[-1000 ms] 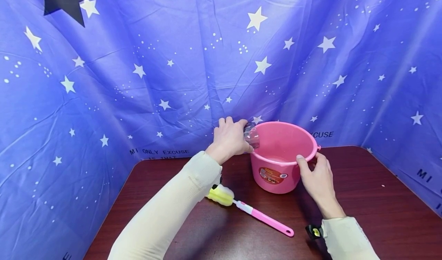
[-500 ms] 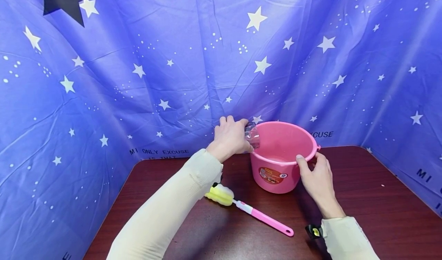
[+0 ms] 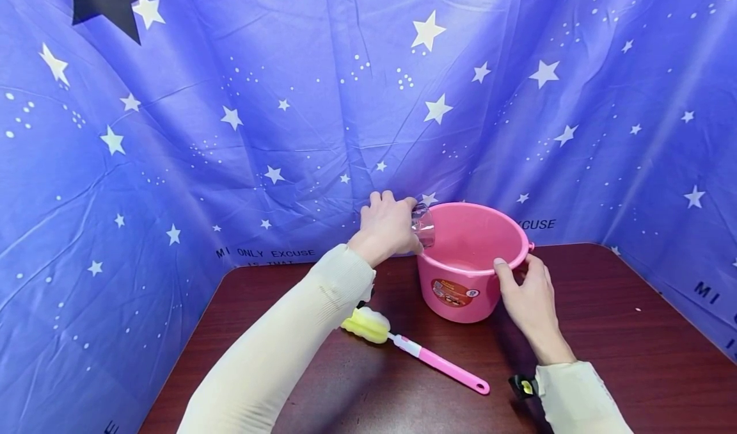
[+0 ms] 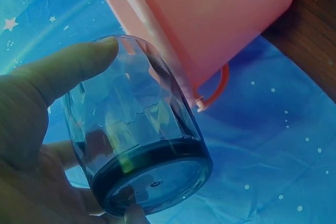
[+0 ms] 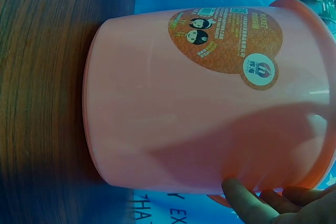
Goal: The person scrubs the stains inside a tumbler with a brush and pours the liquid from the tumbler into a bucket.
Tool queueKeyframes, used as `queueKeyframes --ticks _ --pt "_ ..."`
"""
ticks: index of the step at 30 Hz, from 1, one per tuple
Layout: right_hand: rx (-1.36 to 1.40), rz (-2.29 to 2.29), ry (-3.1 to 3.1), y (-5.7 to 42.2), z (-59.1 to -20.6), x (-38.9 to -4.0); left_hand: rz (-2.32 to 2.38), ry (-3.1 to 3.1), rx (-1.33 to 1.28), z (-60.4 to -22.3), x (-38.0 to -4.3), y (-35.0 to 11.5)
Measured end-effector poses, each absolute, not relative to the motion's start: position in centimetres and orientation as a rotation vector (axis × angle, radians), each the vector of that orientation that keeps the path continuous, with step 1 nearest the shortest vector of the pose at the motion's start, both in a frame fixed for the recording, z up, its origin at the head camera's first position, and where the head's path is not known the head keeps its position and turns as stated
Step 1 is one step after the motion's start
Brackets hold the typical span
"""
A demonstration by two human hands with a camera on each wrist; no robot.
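Observation:
My left hand [image 3: 387, 224] grips a clear plastic cup [image 3: 423, 226] at the left rim of a pink bucket [image 3: 489, 301]. The cup lies tilted, its mouth toward the bucket's inside. In the left wrist view, the thumb and fingers wrap round the cup [image 4: 136, 108], whose thick base faces the camera. On the bucket's right side, my right hand [image 3: 531, 303] holds the rim, thumb on the near edge. A sponge bottle brush [image 3: 407, 347] with a yellow and white head and pink handle lies in front of the bucket. My left forearm covers the tip of its head.
The dark red wooden table [image 3: 610, 331] has rounded far corners. A blue cloth [image 3: 322, 133] printed with stars stands behind and on both sides of it. An orange label [image 5: 226, 40] is on the bucket's wall, and its handle [image 4: 218, 88] hangs down.
My left hand and the cup have shifted slightly right and up at the rim. The right hand, bucket and brush stay where they were.

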State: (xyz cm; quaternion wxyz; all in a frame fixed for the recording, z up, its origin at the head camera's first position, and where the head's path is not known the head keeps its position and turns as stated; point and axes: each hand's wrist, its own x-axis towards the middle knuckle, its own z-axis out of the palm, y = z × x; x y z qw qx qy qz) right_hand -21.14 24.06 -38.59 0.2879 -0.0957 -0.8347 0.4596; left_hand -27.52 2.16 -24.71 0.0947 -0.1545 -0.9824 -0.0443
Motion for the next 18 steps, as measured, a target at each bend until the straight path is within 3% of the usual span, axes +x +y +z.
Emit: queueKeyframes --ticks 18 --pt "-0.255 1.224 -2.234 24.1 -38.6 -21.1 0.034 -2.859 -0.506 -24.5 -27.2 3.2"
